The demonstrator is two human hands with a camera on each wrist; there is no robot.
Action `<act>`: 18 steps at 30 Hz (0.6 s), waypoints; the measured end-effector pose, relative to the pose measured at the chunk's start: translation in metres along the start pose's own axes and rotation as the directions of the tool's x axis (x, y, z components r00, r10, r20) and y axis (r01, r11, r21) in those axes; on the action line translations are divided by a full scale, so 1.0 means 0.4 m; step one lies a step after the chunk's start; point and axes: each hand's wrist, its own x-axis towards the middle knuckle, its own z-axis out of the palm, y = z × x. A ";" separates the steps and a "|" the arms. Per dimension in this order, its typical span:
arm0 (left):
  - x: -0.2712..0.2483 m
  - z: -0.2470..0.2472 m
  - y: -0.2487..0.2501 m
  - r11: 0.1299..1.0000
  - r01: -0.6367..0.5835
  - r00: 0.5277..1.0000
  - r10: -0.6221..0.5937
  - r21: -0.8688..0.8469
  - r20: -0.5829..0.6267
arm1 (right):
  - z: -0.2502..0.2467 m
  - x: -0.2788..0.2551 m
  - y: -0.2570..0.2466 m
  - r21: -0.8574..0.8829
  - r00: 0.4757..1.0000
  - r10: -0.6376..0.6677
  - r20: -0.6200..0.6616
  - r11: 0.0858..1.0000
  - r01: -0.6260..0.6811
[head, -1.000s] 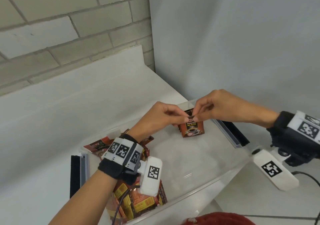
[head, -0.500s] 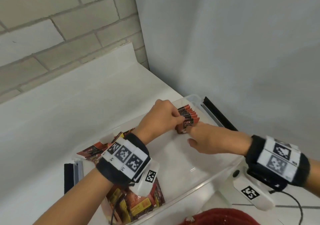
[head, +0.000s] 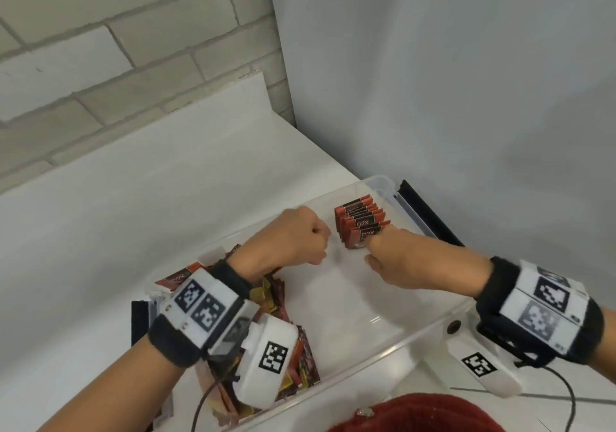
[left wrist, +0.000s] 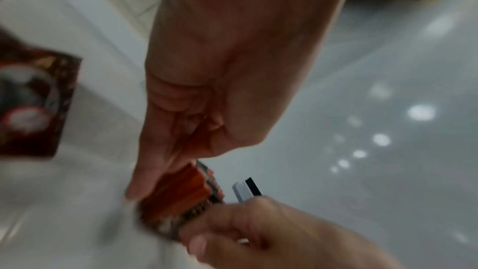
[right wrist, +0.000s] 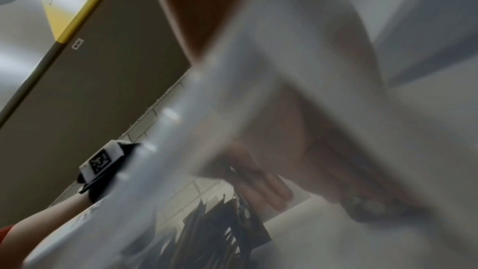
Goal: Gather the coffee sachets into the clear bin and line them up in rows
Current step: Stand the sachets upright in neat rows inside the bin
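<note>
Standing on edge in the far right corner of the clear plastic bin (head: 430,326), a short row of thin red-and-black foil coffee sachets (head: 360,223) leans like a pack of cards, while a loose heap of red and yellow sachets (head: 300,365) lies at the bin's left end, partly hidden under the left wrist rig. The right hand (head: 396,258) rests against the near end of the row, its fingers pressed to the front sachet's face — whether they curl round it cannot be told from the head view, and the right wrist view is too blurred to help. The left hand (head: 293,238) hovers just beside the row, its grip curled together and holding nothing. These packets look light, thin and slick, stiff only along their sealed edges, so a row is likely to fan out or topple unless one end is braced. The best hold is probably a pinch across the flat faces of a few at once — or a single one by its crimped top edge. The bin sits on a white counter (head: 133,218) by a brick wall.
</note>
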 end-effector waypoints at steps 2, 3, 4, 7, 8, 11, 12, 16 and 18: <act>0.005 0.020 -0.006 0.986 0.081 0.993 -0.068 -0.145 0.096 | -0.007 -0.006 -0.003 -0.023 1.000 0.008 -0.012 1.000 -0.008; 0.010 0.033 -0.007 0.955 0.101 0.991 -0.070 -0.278 0.117 | -0.012 -0.011 -0.003 -0.030 1.000 0.011 -0.021 0.999 -0.012; 0.012 0.045 -0.001 0.906 0.115 0.989 -0.068 -0.408 0.128 | -0.017 -0.015 -0.003 -0.029 0.999 0.015 -0.032 0.999 -0.016; 0.036 0.077 0.011 0.721 0.167 0.983 -0.073 -0.673 0.166 | -0.032 -0.022 -0.004 -0.024 0.997 0.034 -0.065 0.999 -0.036; 0.042 0.084 0.016 0.670 0.189 0.980 -0.084 -0.718 0.180 | -0.033 -0.022 -0.005 -0.021 0.996 0.037 -0.077 0.999 -0.039; 0.040 0.086 0.029 0.527 0.239 0.971 -0.124 -0.816 0.205 | -0.035 -0.017 -0.009 -0.005 0.995 0.041 -0.094 0.999 -0.042; 0.035 0.086 0.032 0.497 0.253 0.967 -0.137 -0.830 0.213 | -0.035 -0.019 -0.009 -0.007 0.995 0.043 -0.090 0.999 -0.044; 0.030 0.094 0.044 0.478 0.262 0.964 -0.161 -0.838 0.210 | -0.030 -0.024 0.001 -0.014 0.990 0.020 -0.136 1.000 -0.022; 0.027 0.094 0.048 0.487 0.272 0.962 -0.172 -0.830 0.214 | -0.027 -0.024 0.004 -0.005 0.989 0.013 -0.145 1.000 -0.014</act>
